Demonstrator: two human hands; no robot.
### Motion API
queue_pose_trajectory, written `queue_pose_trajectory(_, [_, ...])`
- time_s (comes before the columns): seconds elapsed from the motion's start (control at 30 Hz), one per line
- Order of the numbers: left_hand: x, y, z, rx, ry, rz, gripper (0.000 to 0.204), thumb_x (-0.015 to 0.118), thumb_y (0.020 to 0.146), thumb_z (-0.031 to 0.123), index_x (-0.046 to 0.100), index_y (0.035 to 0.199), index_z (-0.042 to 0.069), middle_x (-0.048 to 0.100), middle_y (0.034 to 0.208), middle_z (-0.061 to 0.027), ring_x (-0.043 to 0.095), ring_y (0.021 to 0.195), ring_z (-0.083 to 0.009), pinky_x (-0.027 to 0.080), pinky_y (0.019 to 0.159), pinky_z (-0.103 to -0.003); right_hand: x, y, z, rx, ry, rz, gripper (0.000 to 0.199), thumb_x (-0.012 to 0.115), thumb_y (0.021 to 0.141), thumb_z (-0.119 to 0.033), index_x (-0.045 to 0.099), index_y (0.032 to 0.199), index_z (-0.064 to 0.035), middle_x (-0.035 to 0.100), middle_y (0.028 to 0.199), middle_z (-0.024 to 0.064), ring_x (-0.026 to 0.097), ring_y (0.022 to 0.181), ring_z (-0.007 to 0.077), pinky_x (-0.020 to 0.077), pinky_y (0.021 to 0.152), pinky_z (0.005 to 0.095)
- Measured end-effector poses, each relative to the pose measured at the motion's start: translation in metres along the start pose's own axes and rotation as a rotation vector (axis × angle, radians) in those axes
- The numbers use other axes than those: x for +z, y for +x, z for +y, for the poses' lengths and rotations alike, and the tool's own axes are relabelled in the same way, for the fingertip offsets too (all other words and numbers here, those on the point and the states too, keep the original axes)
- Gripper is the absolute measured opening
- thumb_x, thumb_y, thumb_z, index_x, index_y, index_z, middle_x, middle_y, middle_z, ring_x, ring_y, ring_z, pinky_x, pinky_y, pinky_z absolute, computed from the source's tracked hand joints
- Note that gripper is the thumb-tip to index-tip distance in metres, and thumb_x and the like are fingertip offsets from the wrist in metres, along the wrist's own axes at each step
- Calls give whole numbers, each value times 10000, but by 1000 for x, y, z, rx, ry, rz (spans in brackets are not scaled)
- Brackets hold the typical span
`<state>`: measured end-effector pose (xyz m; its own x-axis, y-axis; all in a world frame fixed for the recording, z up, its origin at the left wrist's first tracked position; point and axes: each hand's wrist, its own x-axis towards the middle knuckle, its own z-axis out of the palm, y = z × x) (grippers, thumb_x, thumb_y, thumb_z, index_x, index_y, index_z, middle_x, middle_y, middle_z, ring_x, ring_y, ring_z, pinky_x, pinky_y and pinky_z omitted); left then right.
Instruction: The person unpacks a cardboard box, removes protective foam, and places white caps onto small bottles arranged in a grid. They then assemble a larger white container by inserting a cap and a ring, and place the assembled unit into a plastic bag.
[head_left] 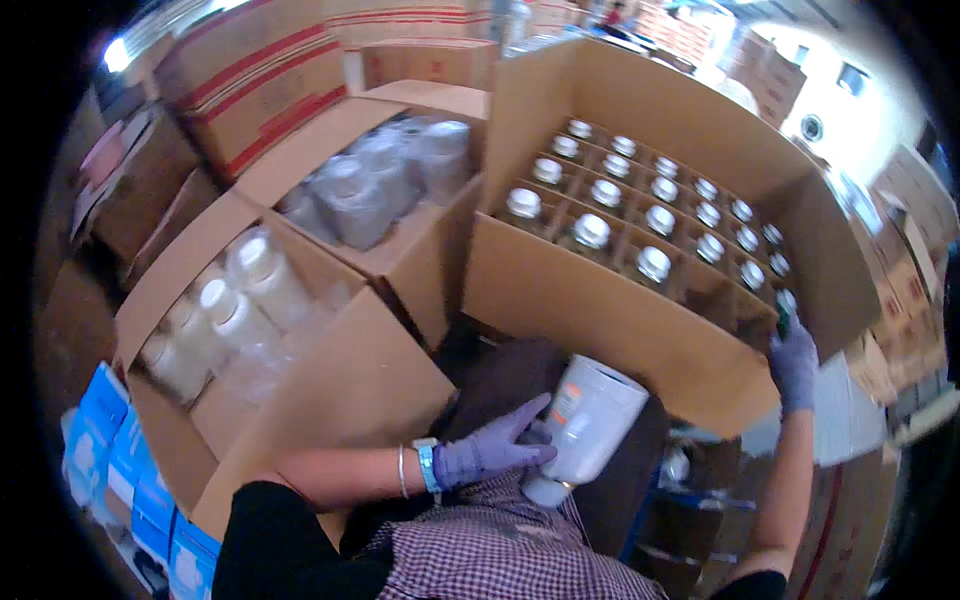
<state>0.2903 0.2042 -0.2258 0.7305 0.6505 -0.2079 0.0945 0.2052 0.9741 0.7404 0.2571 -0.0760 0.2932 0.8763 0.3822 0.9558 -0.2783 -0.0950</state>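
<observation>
A white bottle [598, 420] with an orange mark lies tilted over my lap, its cap end low and its base up. My left hand [495, 450], in a purple glove, is at its side with thumb and fingers apart, the fingertips touching it. At the right corner of a large divided carton [610, 305], my right hand [795, 365], also gloved, is closed around a capped bottle [785, 303], of which only the top shows. Several silver-capped bottles [592, 232] stand upright in the carton's cells; at least one cell near my right hand has no cap showing.
To the left, an open carton [330, 400] holds pale capped bottles [225, 305]. Behind it, another carton [430, 255] contains bottles in clear wrap [365, 185]. Blue boxes [150, 500] are stacked at the lower left. Large striped cartons [250, 85] rise behind, with more cartons along the right.
</observation>
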Motion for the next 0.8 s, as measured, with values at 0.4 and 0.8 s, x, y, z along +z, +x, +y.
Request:
queue_pose_trajectory(0.4, [-555,25,25,86,716,1138,520,706,848,380,666,1260,66,679,1256,-118,626,1159,-251,456,1025,-348,27,-26,-20,-31,-83,162,471,646,876,-133,541,1320,-14,515,1340,243,509,1248,421,422,1041,476])
queue_pose_trajectory(0.8, [-464,-4,164,525,218,907,601,503,998,430,465,1449,34,508,1459,-96,491,1327,-228,338,1141,-412,-38,-60,-31,-110,145,329,424,603,884,-71,554,1297,13,537,1320,185,499,1276,337,363,1111,433])
